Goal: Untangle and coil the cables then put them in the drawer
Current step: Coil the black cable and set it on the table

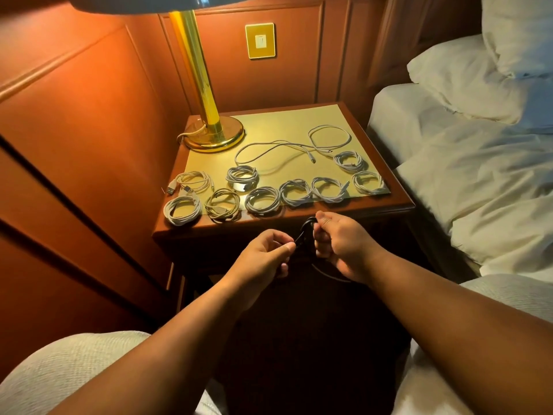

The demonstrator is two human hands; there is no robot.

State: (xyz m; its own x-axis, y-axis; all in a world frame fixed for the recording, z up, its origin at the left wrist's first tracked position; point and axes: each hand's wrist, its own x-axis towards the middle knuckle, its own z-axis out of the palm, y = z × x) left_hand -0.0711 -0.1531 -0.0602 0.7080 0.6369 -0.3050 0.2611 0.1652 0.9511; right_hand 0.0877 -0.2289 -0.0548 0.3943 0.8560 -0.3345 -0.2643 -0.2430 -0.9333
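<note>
Coiling a black cable in front of the table, most cables already coiled.

The left hand pinches the black cable while the right hand grips its small loops, just before the table edge. On the table I count nine white coils finished and one loose white cable not yet coiled. The drawer seems closed, so I judge that putting everything away is still left. A brass lamp stands behind.

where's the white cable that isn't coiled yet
In the head view, the loose white cable lies spread across the back of the nightstand, right of the lamp base and behind the coiled cables.
</note>
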